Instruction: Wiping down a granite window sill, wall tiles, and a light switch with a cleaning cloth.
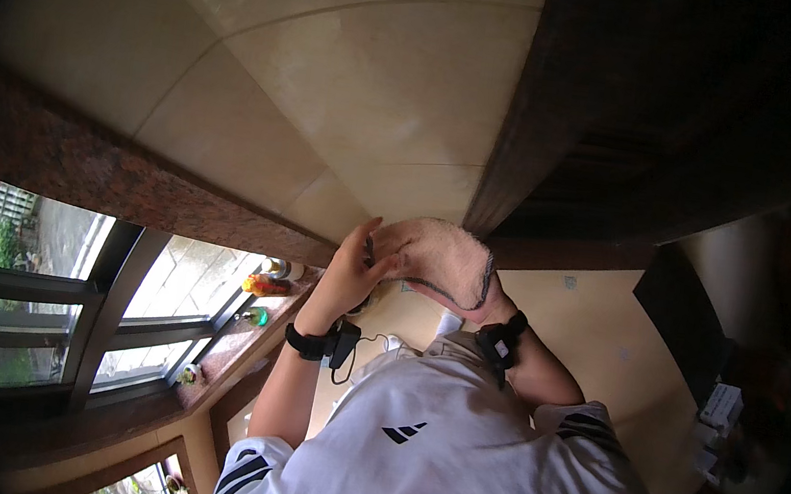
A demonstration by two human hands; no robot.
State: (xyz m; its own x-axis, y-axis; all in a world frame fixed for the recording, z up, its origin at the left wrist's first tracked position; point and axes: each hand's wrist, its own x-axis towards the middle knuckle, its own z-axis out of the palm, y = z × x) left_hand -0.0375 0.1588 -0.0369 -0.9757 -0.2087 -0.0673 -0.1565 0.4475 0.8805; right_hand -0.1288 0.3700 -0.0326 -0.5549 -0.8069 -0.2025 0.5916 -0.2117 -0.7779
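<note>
Head view, near to far, with the cloth as landmark. Nearest, below the cloth: white shirt [449,451] with dark stripes on the sleeves, both forearms rising out of it, each wrist ringed by a black band [310,343], a thin cable dangling from the left one. Above those: left hand [354,267] just beside the cloth's left edge, grip pinching that edge between thumb and fingers; right hand [468,296] under and behind the cloth's right part, mostly hidden, grip apparently pressed around the fabric, though exact finger placement cannot be told. Cloth [439,252] itself pale pink and fluffy with a dark trimmed edge, held up between both hands, long axis running roughly left to right, close against the lower end of a dark wooden frame [527,145]; right hand carrying more of it, left hand only at the margin. Left of and below the cloth: stone window ledge [242,332] with a small orange-red bottle [267,286] with a yellowish label lying along it, a small green item [256,315] just beyond. Far right of the cloth: small white box [722,406] on a dark shelf. Farthest, above the cloth: beige tiled wall [339,62], window panes to the far left.
</note>
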